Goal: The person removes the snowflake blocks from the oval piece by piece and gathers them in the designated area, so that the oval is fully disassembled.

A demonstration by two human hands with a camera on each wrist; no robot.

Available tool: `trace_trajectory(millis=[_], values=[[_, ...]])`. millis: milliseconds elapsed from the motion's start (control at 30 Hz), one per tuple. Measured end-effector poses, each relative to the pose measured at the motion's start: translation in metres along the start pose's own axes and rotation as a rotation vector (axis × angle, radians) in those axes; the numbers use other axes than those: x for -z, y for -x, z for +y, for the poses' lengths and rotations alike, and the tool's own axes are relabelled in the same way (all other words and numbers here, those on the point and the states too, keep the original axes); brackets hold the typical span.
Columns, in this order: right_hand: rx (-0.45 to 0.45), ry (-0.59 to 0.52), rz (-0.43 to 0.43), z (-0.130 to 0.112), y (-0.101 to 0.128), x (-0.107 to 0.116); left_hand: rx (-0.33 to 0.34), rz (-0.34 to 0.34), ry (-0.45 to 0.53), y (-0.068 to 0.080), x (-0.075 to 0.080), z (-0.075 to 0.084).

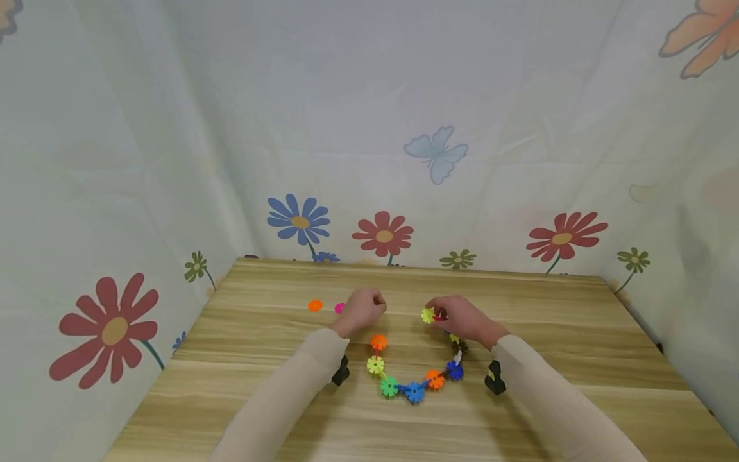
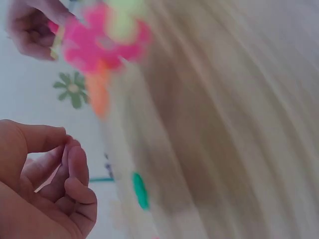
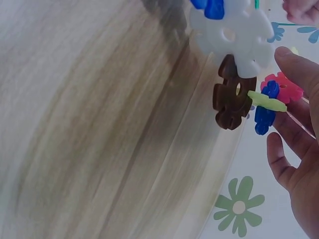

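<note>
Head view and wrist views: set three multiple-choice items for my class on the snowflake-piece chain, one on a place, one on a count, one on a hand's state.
1. Where do the loose orange piece and loose pink piece lie?
A. Just outward of the left hand
B. Beside the right sleeve
C. At the table's near edge

2. How many orange pieces are linked into the chain?
A. None
B. Two
C. Five

3. What is the left hand doing?
A. Gripping the chain's end
B. Pressed flat on the table
C. Curled, holding nothing

Answers:
1. A, since both lie on the wooden table next to that hand, on its far side from the chain.
2. B, as one shows at the left end and one near the bottom of the curve.
3. C, as the left wrist view shows bent fingers with nothing between them, while the right hand pinches the other end.
</note>
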State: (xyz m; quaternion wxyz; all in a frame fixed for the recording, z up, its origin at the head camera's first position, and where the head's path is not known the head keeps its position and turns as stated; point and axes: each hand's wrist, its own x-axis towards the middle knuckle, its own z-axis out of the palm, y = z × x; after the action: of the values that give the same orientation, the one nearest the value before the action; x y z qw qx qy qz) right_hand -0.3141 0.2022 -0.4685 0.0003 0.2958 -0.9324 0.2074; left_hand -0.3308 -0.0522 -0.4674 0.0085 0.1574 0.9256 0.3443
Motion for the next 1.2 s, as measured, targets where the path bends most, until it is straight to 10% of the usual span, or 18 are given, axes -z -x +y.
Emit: trace_trajectory(millis=[333, 1200], values=[[0.019, 0.006, 0.013, -0.001, 0.0, 0.001, 0.122, -0.137, 0.307, 0.003, -0.012, 0.034], [0.058, 0.016, 0.043, -0.003, -0.003, -0.003, 0.141, -0.21, 0.447, -0.005, -0.04, 0.044]])
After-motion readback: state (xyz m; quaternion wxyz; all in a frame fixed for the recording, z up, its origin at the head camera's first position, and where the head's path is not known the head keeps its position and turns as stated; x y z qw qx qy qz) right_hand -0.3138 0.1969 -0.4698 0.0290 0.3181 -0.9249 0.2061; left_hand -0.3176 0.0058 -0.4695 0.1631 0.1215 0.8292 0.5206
